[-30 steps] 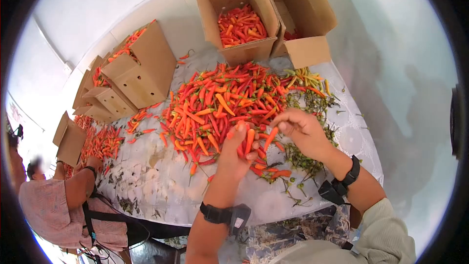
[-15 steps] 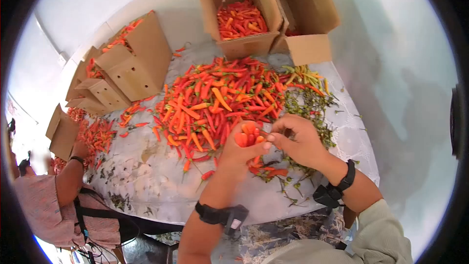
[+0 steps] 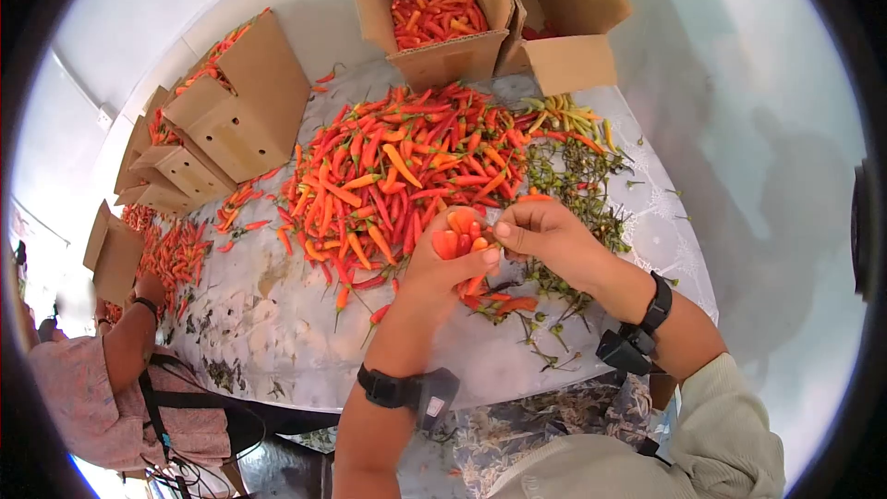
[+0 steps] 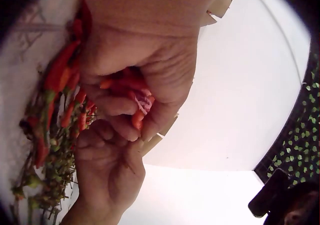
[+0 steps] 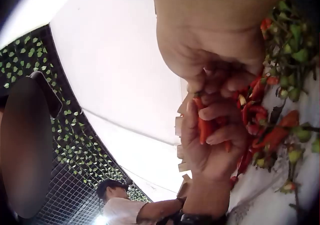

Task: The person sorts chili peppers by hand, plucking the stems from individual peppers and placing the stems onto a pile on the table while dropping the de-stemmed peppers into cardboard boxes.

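Left hand (image 3: 436,270) curls round a small bunch of glossy red-orange chili peppers (image 3: 465,233), thumb across them. Right hand (image 3: 552,242) is just beside it, thumb and finger together, pinching the green stem end (image 5: 198,94) of one slim red chili (image 5: 204,124) in that bunch. Bunch sits above the near side of a big heap of long red and orange chilies (image 3: 397,176) on a whitish covered table (image 3: 286,342). Thin green loose stems (image 3: 577,189) lie right of heap; open brown cardboard box (image 3: 453,63), part-filled with chilies, behind.
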`<control>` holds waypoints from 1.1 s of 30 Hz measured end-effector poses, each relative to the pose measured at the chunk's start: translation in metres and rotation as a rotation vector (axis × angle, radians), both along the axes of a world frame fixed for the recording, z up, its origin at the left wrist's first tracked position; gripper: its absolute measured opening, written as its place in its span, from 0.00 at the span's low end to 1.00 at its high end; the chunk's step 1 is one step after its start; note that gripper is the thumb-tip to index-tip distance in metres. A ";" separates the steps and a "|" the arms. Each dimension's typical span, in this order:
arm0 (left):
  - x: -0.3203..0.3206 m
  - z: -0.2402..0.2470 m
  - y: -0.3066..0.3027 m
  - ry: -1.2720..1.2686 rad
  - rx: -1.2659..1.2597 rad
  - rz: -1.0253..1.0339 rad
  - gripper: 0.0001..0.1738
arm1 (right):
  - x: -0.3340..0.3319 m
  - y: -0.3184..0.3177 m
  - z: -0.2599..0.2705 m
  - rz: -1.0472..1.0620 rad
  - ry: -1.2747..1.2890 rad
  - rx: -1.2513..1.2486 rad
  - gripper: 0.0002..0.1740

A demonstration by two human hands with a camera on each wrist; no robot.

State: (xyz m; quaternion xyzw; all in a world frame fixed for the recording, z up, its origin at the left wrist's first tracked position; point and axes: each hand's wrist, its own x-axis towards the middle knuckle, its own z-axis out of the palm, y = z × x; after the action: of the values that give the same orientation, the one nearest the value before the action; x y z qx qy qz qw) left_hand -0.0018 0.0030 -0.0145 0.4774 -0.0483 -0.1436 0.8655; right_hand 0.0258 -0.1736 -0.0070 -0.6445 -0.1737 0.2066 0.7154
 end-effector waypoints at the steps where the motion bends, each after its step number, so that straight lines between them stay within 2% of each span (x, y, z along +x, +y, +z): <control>1: 0.000 0.002 0.000 0.005 0.013 -0.004 0.24 | 0.001 0.000 -0.002 0.010 0.015 -0.001 0.16; 9: 0.000 -0.003 0.002 0.039 -0.030 -0.061 0.25 | 0.003 -0.001 -0.002 0.053 0.003 -0.011 0.16; 12: 0.001 -0.001 0.004 0.068 -0.061 -0.123 0.25 | 0.004 -0.002 0.000 0.103 0.077 0.045 0.16; 19: -0.003 -0.001 0.003 0.106 -0.066 -0.106 0.23 | 0.000 -0.001 0.000 0.041 0.386 0.144 0.13; 23: -0.001 0.001 0.001 0.101 -0.047 -0.082 0.22 | -0.002 -0.003 0.002 -0.022 0.419 0.171 0.14; 26: 0.000 0.002 0.006 0.138 -0.047 -0.059 0.21 | 0.001 -0.003 0.007 -0.031 0.045 -0.052 0.15; 27: 0.001 -0.001 0.008 0.118 -0.129 -0.083 0.21 | 0.001 -0.003 0.007 -0.033 0.000 -0.028 0.14; 30: 0.001 0.002 0.009 0.133 -0.075 -0.053 0.20 | 0.001 -0.003 0.007 -0.022 -0.138 0.019 0.12; 33: 0.002 0.000 0.008 0.147 -0.089 -0.072 0.20 | 0.000 -0.002 0.007 -0.095 -0.253 -0.075 0.11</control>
State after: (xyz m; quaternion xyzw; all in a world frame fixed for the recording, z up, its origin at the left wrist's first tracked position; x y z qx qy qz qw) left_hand 0.0001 0.0109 -0.0141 0.4246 -0.0079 -0.2069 0.8814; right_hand 0.0257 -0.1753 0.0002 -0.6994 -0.2240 0.0958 0.6720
